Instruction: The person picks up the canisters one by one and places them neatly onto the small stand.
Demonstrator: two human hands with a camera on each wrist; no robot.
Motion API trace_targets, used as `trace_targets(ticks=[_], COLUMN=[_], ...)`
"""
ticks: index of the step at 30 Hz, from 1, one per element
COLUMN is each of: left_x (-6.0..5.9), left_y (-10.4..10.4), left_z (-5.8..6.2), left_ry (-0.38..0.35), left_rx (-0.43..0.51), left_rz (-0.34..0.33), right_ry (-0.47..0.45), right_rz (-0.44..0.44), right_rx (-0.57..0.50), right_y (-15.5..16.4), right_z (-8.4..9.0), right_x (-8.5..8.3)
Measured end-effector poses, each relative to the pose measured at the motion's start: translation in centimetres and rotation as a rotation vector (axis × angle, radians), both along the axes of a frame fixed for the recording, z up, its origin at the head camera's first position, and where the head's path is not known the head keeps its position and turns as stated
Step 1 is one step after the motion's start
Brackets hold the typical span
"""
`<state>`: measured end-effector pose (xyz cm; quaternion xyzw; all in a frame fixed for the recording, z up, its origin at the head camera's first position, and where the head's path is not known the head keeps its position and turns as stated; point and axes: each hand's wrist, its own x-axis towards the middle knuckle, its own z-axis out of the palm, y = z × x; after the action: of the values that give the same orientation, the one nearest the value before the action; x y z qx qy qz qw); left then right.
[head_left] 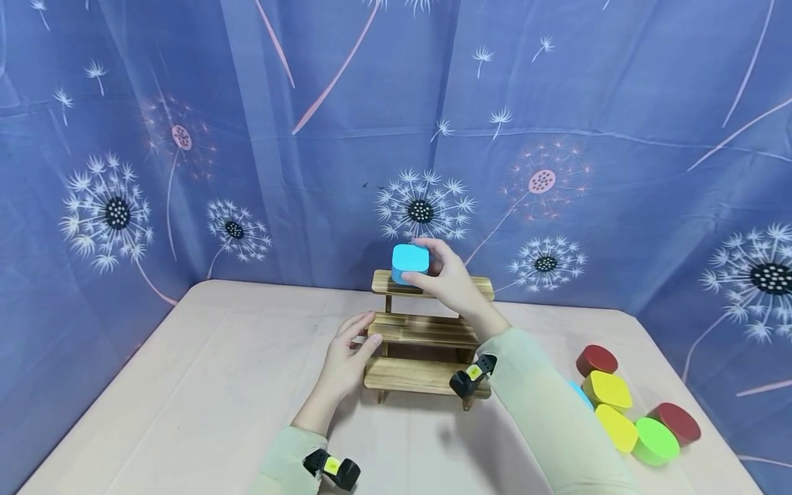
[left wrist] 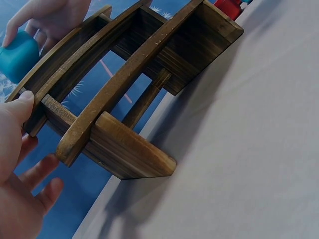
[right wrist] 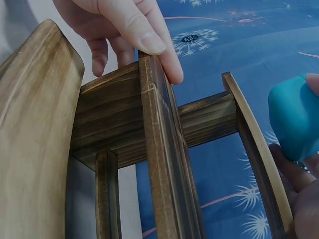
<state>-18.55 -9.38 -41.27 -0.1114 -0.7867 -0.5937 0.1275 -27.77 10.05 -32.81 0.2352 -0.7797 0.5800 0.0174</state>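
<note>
A three-tier wooden stand (head_left: pixel 421 375) stands upright on the cloth-covered table. My right hand (head_left: pixel 455 283) holds a light blue block with rounded corners (head_left: pixel 410 257) between thumb and fingers, close over the left part of the top tier. The same block (right wrist: pixel 293 117) shows teal at the right edge of the right wrist view. At the left end of the middle tier, my left hand (head_left: pixel 346 352) grips the board's edge. In the right wrist view its thumb lies on one face of that board (right wrist: pixel 160 149), with an index finger on the other side.
Right of the stand lies a group of blocks: dark red rounds (head_left: pixel 597 359), yellow rounded squares (head_left: pixel 609 390), a green round (head_left: pixel 656 441) and a blue one (head_left: pixel 580 394) partly behind the right sleeve. A blue dandelion-print curtain (head_left: pixel 334 192) hangs behind the table (head_left: pixel 247 371).
</note>
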Motion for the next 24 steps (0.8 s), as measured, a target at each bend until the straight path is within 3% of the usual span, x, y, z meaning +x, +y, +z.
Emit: trace_targets(ticks=[11,18,24], left_x=[-0.2,-2.0,-2.3], left_y=[0.1,-0.1,-0.3], left_z=[-0.2,-3.1,-3.9], left_ry=[-0.009,0.015,0.050], left_rx=[0.004,0.006,0.021], left_rz=[-0.007,0.015,0.010], right_ry=[-0.038,-0.092,-0.097], right_rz=[0.008,0.000,0.023], right_rx=[0.015,0.004,0.018], right_y=[-0.9,-0.7,-0.8], right_z=[0.1,0.0,-0.1], right_x=[-0.7,-0.8,-0.9])
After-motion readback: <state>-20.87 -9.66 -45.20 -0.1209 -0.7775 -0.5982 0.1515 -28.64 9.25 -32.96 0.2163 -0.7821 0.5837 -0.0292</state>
